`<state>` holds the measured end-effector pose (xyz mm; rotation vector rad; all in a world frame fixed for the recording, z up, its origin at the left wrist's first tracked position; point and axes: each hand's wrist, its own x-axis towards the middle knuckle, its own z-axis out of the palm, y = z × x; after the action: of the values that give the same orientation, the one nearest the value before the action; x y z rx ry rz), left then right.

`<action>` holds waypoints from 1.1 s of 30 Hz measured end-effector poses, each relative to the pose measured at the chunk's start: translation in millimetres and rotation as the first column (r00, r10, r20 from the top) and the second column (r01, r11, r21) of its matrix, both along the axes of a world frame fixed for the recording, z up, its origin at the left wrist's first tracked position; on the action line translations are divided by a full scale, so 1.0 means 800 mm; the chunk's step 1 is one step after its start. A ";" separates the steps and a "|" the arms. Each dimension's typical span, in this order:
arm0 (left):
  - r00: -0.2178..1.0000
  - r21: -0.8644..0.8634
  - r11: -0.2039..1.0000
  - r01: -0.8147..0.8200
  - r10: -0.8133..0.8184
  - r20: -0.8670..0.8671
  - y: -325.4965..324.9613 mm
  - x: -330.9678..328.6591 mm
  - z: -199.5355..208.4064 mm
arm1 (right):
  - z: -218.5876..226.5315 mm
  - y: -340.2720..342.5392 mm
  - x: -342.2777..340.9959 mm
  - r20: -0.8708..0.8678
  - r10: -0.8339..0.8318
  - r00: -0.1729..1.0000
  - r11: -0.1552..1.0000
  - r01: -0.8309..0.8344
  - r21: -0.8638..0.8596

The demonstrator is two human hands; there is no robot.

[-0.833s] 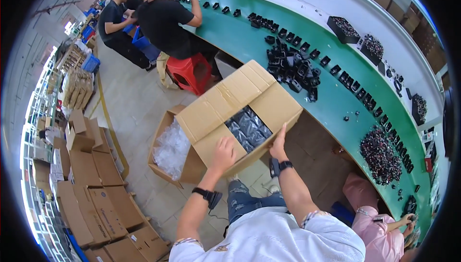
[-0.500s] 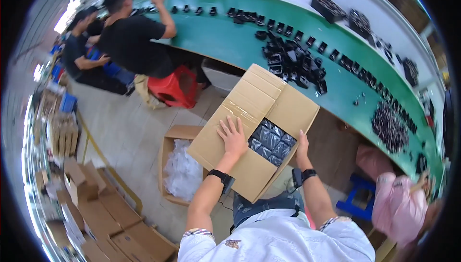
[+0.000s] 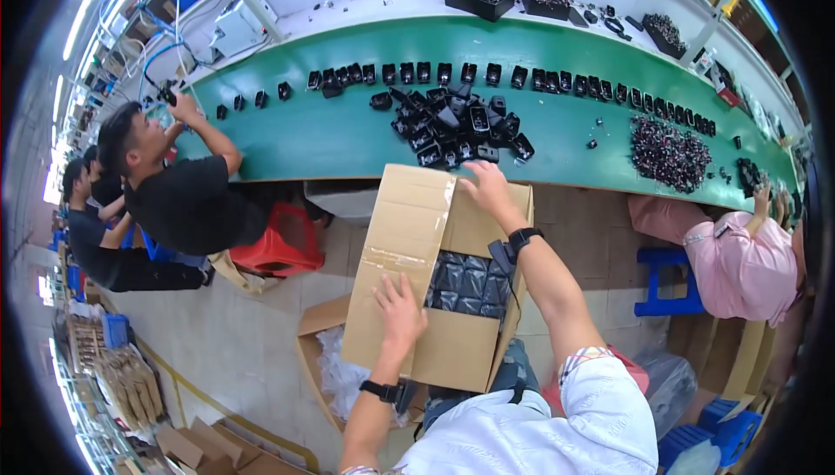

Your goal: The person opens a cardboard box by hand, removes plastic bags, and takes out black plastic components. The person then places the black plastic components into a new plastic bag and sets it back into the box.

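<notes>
A brown cardboard box [image 3: 389,240] is in front of me, below the edge of the green bench. Its left, far and near flaps lie folded inward, and tape strips show on the left one. Through the gap between them I see rows of dark items in clear plastic bags [image 3: 470,284]. My left hand [image 3: 402,311] lies on the left flap with its fingers spread. At the box's far edge my right hand [image 3: 489,190] reaches over the far flap, fingers stretched out and apart, holding nothing that I can see.
On the green bench [image 3: 296,140] are a heap of black plastic housings [image 3: 452,123], a row of similar ones and a pile of small parts [image 3: 670,153]. Another box with clear plastic bags [image 3: 335,362] stands lower left. Co-workers sit left and right; a red stool [image 3: 283,244] is nearby.
My right hand has gone from the box's right side to its far edge. My left hand stays on the left flap. The box appears straighter to the bench as the view turns.
</notes>
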<state>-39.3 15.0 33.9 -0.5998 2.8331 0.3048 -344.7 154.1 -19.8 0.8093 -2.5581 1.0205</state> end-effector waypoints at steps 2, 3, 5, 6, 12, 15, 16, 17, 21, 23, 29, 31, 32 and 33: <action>1.000 0.008 1.000 0.001 -0.001 0.004 -0.001 0.005 -0.012 | 0.011 -0.009 -0.024 -0.080 0.047 0.996 0.997 -0.042 0.071; 1.000 0.039 0.999 0.002 -0.002 0.006 -0.003 0.008 -0.015 | 0.004 -0.005 -0.031 -0.071 0.031 0.997 0.998 -0.027 0.055; 1.000 0.045 0.999 0.012 -0.012 0.012 -0.004 0.007 -0.013 | -0.005 0.008 -0.040 0.365 0.283 0.887 0.936 -0.339 0.098; 1.000 0.067 0.998 0.014 -0.015 0.009 -0.004 0.007 -0.008 | -0.007 0.010 -0.036 0.275 0.264 0.924 0.951 -0.298 0.086; 0.999 0.088 0.996 -0.021 0.018 0.032 0.007 -0.011 0.012 | -0.008 -0.007 -0.026 0.204 0.086 0.975 0.995 -0.094 0.030; 0.999 0.090 0.996 -0.026 0.023 0.041 0.007 -0.014 0.012 | -0.008 -0.016 -0.025 0.206 0.009 0.978 0.997 -0.025 0.075; 0.998 0.091 0.995 -0.034 0.030 0.046 0.006 -0.015 0.013 | -0.009 -0.020 -0.026 0.207 -0.032 0.978 0.995 0.012 0.097; 0.998 0.089 0.995 -0.032 0.027 0.054 0.007 -0.016 0.013 | -0.011 -0.021 -0.026 0.214 -0.035 0.976 0.995 0.014 0.096; 0.999 0.110 0.993 -0.044 0.043 0.019 0.012 -0.015 0.019 | 0.001 -0.033 -0.035 0.298 -0.169 0.939 0.971 0.106 0.215; 0.999 0.109 0.993 -0.034 0.036 -0.012 0.014 -0.013 0.021 | 0.002 -0.032 -0.049 0.368 -0.259 0.893 0.946 0.156 0.286; 0.982 0.309 0.946 -0.093 0.138 -0.128 -0.021 -0.001 0.061 | -0.019 -0.022 -0.027 0.140 0.080 0.987 0.992 -0.065 -0.109; 0.974 0.488 0.862 -0.136 0.207 -0.095 -0.044 0.011 0.076 | -0.022 -0.008 -0.022 0.124 0.122 0.985 0.987 -0.108 -0.116; 0.967 0.498 0.853 -0.154 0.233 -0.100 -0.046 0.013 0.083 | -0.017 -0.008 -0.012 -0.010 0.059 0.998 0.979 -0.060 -0.197; 0.960 0.493 0.848 -0.197 0.269 -0.080 -0.047 0.020 0.082 | 0.001 -0.016 0.006 -0.129 -0.009 0.992 0.957 -0.029 -0.288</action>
<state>-23.7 -22.5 99.7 -0.8320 2.6487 1.1024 -340.0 141.5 -19.4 0.7797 -2.2290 1.2636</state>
